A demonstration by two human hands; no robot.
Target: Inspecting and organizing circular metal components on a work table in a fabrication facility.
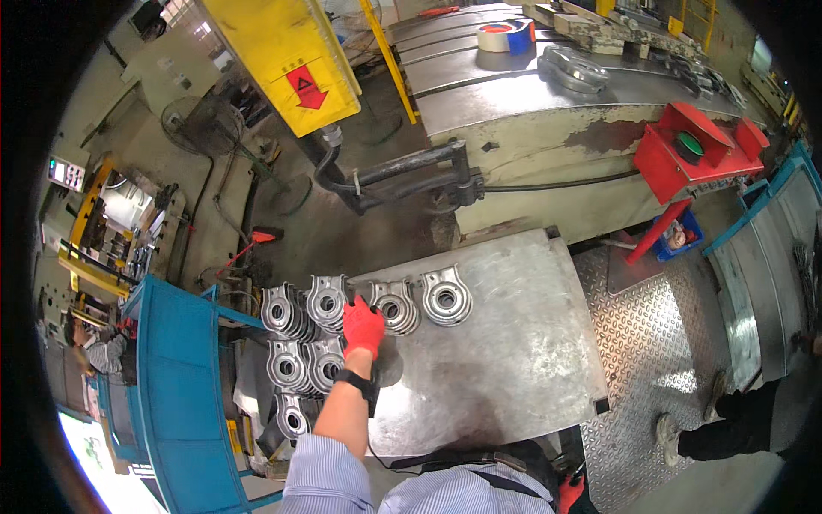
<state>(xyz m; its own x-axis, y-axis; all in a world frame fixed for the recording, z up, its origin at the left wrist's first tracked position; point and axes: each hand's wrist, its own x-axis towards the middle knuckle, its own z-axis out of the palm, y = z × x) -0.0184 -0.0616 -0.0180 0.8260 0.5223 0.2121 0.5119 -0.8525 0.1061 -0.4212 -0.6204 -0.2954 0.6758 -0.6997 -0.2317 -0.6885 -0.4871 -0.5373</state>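
My left hand, in a red glove with a dark band at the wrist, reaches over the left part of the metal table. Its fingers look closed between two stacks of stamped metal parts, with a small dark bit at the fingertips that I cannot make out. One stack lies just left of the fingers, another stack just right. Each part is silvery, rounded, with a central hole. Farther right sits a separate stack. My right hand, also red-gloved, hangs low by my side past the near table edge, its fingers mostly hidden.
More stacks crowd the table's left end beside a blue metal frame. Beyond stands a machine bed carrying a tape roll. A red control stand is at right. Another person's legs show at lower right.
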